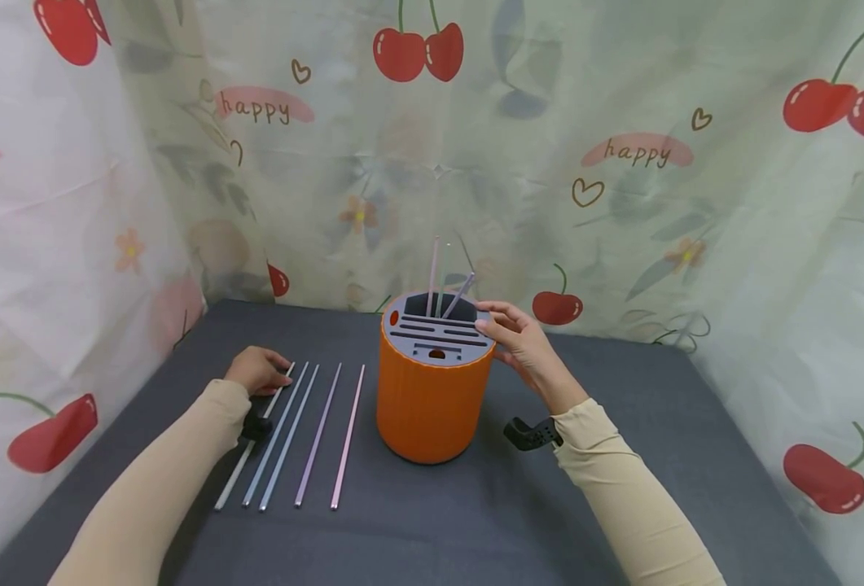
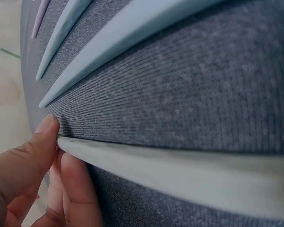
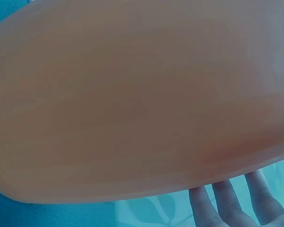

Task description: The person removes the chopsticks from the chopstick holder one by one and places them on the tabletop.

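Observation:
My left hand [image 1: 259,371] pinches the far tip of a silvery-white chopstick [image 2: 180,172] between thumb and finger; the chopstick lies along the dark cloth. To its right lie two light-blue chopsticks [image 1: 288,439], then a purple chopstick [image 1: 318,435] and a pink chopstick [image 1: 348,438], roughly parallel. An orange cylindrical knife block [image 1: 432,407] with a grey slotted top stands upright. Several thin sticks [image 1: 442,281] lean in its back opening. My right hand [image 1: 521,342] grips the block's right rim, thumb on top. In the right wrist view the block's side [image 3: 132,104] covers most of the picture, with fingers along its edge.
A dark grey cloth [image 1: 432,529] covers the table. Curtains [image 1: 439,179] printed with cherries hang behind it and at both sides. Black wrist straps [image 1: 530,434] sit over the beige sleeves.

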Action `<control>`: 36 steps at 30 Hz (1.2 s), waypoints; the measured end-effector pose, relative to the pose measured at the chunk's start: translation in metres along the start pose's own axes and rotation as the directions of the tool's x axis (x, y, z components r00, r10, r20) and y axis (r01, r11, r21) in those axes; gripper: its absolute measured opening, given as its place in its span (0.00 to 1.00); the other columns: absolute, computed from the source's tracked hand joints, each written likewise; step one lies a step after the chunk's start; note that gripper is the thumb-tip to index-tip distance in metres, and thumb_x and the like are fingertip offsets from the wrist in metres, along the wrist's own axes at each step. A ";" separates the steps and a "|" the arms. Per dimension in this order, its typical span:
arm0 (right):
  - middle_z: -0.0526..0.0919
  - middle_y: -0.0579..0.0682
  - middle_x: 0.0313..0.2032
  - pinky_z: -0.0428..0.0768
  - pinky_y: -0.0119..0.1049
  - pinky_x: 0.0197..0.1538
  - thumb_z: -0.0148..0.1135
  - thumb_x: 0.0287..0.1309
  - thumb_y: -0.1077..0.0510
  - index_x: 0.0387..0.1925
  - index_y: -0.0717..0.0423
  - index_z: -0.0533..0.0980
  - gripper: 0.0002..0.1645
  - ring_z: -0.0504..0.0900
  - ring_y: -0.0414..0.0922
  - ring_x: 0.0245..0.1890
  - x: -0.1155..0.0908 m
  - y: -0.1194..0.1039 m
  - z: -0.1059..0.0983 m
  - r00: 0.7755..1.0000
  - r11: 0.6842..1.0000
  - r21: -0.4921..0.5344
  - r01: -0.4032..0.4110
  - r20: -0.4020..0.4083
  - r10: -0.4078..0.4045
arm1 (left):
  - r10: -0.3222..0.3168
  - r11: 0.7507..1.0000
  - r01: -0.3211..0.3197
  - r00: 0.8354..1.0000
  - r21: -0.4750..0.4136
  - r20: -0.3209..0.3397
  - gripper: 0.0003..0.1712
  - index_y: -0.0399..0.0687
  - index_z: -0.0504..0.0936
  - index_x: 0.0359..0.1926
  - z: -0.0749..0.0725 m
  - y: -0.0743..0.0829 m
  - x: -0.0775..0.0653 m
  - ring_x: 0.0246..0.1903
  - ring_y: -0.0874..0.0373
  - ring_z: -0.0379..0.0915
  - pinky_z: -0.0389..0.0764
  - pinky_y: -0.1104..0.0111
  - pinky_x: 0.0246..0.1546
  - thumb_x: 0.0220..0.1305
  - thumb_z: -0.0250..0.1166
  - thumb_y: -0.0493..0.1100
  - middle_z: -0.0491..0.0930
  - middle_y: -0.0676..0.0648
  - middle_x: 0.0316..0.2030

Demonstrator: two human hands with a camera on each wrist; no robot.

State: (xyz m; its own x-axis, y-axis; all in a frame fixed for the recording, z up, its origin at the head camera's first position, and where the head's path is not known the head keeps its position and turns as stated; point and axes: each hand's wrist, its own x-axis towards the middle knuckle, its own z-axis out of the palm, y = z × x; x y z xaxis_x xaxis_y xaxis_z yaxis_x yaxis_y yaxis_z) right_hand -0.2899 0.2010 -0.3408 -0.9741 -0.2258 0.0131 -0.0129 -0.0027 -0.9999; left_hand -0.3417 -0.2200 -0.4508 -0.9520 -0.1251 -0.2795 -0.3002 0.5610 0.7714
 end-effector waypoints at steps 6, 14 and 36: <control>0.73 0.48 0.54 0.81 0.38 0.51 0.62 0.64 0.54 0.58 0.46 0.72 0.22 0.76 0.45 0.51 0.000 -0.002 0.000 1.000 1.000 -0.008 0.009 0.004 -0.009 | -0.007 1.000 0.006 1.000 -0.017 -0.014 0.23 0.31 0.79 0.50 0.000 0.001 -0.001 0.18 0.62 0.74 0.83 0.71 0.22 0.50 0.72 0.28 0.73 0.34 0.43; 0.74 0.48 0.54 0.81 0.38 0.51 0.61 0.65 0.54 0.58 0.46 0.72 0.21 0.76 0.45 0.50 0.000 -0.003 0.001 1.000 1.000 -0.005 0.009 0.006 -0.009 | -0.012 1.000 0.012 1.000 -0.014 -0.010 0.24 0.32 0.79 0.51 0.000 0.000 0.000 0.19 0.62 0.74 0.82 0.71 0.22 0.51 0.72 0.29 0.73 0.33 0.45; 0.71 0.49 0.58 0.80 0.39 0.52 0.61 0.65 0.54 0.59 0.48 0.71 0.22 0.76 0.45 0.51 0.000 0.000 0.000 1.000 1.000 -0.005 0.003 0.011 -0.003 | 0.269 0.876 -0.215 0.961 -0.432 0.069 0.27 0.39 0.65 0.69 -0.029 0.162 -0.041 0.59 0.48 0.71 0.74 0.60 0.62 0.71 0.56 0.40 0.66 0.35 0.66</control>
State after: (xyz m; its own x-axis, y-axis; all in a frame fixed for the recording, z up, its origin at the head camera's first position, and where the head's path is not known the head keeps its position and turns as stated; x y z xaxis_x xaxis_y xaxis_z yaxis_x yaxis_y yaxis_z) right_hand -0.2900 0.2013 -0.3412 -0.9715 -0.2366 0.0158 -0.0166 0.0015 -0.9999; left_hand -0.3535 -0.1478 -0.2977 -0.9912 0.0870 -0.0999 -0.0846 0.1646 0.9827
